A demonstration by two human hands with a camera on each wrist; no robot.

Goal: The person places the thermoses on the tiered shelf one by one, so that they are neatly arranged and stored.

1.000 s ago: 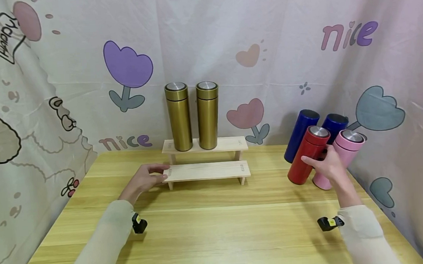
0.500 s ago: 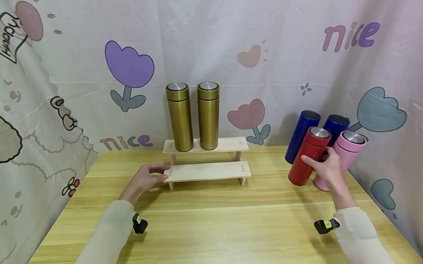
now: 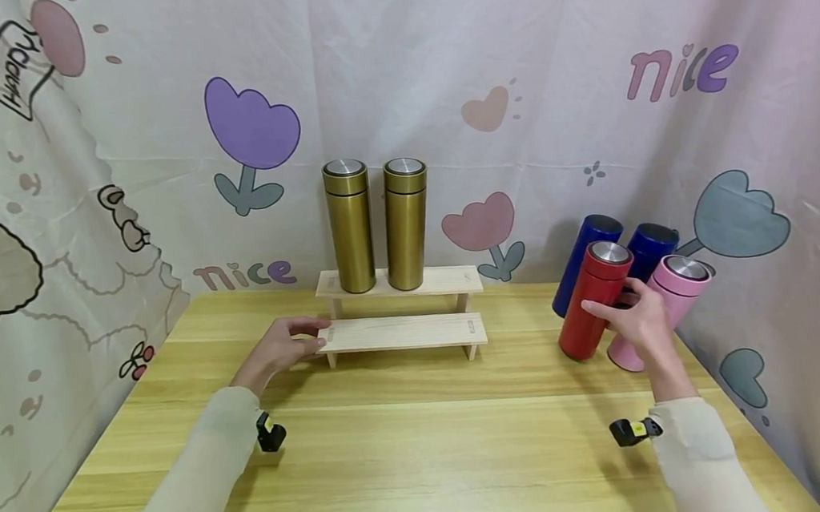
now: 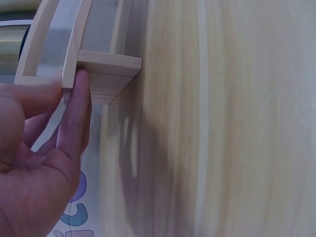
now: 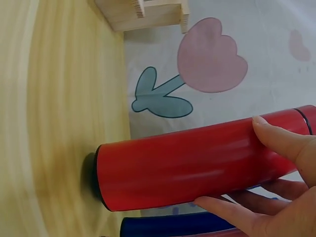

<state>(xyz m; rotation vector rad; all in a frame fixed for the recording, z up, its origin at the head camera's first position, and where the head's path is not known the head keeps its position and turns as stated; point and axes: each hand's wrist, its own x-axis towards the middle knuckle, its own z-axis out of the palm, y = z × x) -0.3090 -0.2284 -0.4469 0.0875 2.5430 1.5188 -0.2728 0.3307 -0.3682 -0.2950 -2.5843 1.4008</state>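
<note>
Containers: a left gold flask [image 3: 352, 236] and a right gold flask [image 3: 408, 232] are held upright, apart, on the upper shelf [image 3: 448, 280] of the pale wood rack [image 3: 401, 330], centre of frame. Right of frame: a left blue flask [image 3: 589, 240], a right blue flask [image 3: 651, 251] and a pink flask [image 3: 676, 304] are grouped on the table [image 3: 426, 456], partly hidden. Gold, red and pink are topped with silvery lids; contents hidden.

Red flask [image 3: 596, 288]: seen right of frame, in front of the blue pair and beside the pink, leaning slightly. It is placed within the right hand [image 3: 642, 322], gripped on the upper half of its body; the lower body is left uncovered. Whether the base is touching the table cannot be told.

Grip, right: parted only by the flask's width, thumb laid on one side, fingers curled along the other. Grip, left: nearly closed; the left end of the lower shelf [image 3: 395, 336] is pinched between thumb and fingers of the left hand [image 3: 281, 349].
</note>
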